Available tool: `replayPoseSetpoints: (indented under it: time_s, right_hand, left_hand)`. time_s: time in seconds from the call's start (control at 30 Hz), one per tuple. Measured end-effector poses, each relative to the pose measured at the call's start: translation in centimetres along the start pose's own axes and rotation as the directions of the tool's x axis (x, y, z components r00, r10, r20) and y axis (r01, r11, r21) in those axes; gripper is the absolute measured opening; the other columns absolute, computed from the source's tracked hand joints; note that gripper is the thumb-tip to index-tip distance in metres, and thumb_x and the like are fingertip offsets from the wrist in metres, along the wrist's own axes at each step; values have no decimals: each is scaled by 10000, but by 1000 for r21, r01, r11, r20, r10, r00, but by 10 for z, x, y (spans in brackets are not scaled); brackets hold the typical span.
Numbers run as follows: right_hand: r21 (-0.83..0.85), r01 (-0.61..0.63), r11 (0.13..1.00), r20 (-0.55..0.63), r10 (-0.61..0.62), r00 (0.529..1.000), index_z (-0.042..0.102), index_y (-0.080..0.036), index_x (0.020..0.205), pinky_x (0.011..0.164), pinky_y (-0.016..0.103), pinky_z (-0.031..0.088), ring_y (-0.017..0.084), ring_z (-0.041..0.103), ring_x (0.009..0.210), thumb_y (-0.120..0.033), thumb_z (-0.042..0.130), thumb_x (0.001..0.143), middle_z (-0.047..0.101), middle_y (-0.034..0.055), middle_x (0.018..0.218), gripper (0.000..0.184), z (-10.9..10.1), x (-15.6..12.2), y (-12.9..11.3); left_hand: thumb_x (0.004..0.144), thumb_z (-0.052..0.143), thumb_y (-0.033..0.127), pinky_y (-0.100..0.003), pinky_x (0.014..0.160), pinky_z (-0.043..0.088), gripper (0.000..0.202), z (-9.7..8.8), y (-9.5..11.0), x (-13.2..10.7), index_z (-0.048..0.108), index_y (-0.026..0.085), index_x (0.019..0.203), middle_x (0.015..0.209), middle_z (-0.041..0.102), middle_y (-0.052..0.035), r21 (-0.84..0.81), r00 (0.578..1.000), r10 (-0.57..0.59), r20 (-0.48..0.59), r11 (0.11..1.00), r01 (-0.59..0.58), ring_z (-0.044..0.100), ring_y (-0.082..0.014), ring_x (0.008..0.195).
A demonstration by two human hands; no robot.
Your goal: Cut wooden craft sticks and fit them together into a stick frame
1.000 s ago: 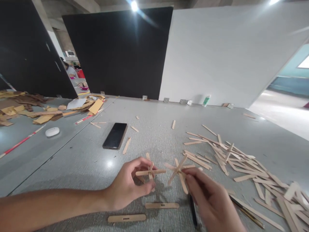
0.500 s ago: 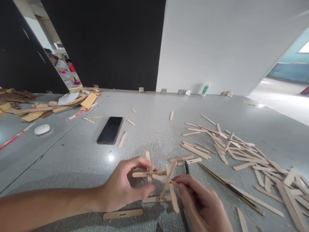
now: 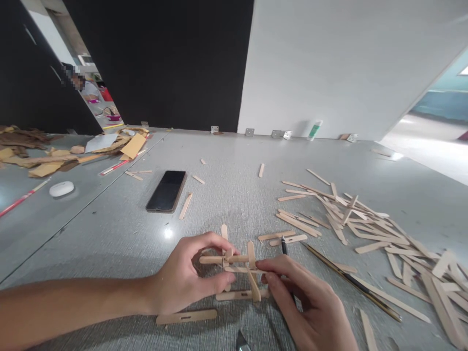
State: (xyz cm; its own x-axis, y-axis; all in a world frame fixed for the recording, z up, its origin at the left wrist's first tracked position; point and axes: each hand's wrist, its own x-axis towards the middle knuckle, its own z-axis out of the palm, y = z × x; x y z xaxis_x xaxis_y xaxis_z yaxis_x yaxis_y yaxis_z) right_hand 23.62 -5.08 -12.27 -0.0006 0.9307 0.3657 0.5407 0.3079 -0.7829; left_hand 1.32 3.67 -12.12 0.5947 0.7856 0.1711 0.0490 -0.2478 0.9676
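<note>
My left hand [image 3: 199,270] is closed round one side of a small frame of crossed wooden craft sticks [image 3: 227,258], thumb below and fingers above. My right hand [image 3: 307,297] pinches the right end of a crossed-stick piece [image 3: 239,269] that meets the left one. A black pen tip [image 3: 283,243] sticks out beyond my right fingers; whether they grip the pen or it lies beneath them, I cannot tell. Under the frame lies a slotted craft stick [image 3: 234,295]. Another slotted stick [image 3: 186,317] rests nearer me, left of a dark pointed blade tip [image 3: 241,340].
Loose craft sticks [image 3: 380,234] heap up on the right, beside a long gold-and-black tool [image 3: 351,281]. A phone [image 3: 166,191] and a white case [image 3: 61,189] lie left. Torn cardboard [image 3: 47,161] is piled far left. Upright panels [image 3: 164,63] back the table; a person sits beyond.
The crossed sticks at my right fingers have turned, so one now lies nearly level toward the left piece. My left hand keeps its hold. The view has shifted slightly.
</note>
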Motion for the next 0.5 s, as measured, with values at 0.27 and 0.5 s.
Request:
replayPoseSetpoints:
  time_s: [0.27,0.5]
  right_hand:
    - [11,16,1000,-43,-15,999,708,-293,1076,617,257,587,189,742,786,-232,582,1011,763,25,931,154,1,0,0]
    - [34,-3,999,-48,4,999,698,-265,1059,611,257,586,179,730,731,-240,578,1018,738,27,884,129,3,2,-2]
  left_hand:
    - [833,806,172,-280,891,566,273,0,0,-1,704,254,1073,1058,776,5,40,1000,21,-8,999,-21,732,-182,973]
    - [869,776,187,-305,906,559,260,0,-2,0,673,256,1098,1108,750,-7,34,999,20,-43,999,-19,714,-193,1015]
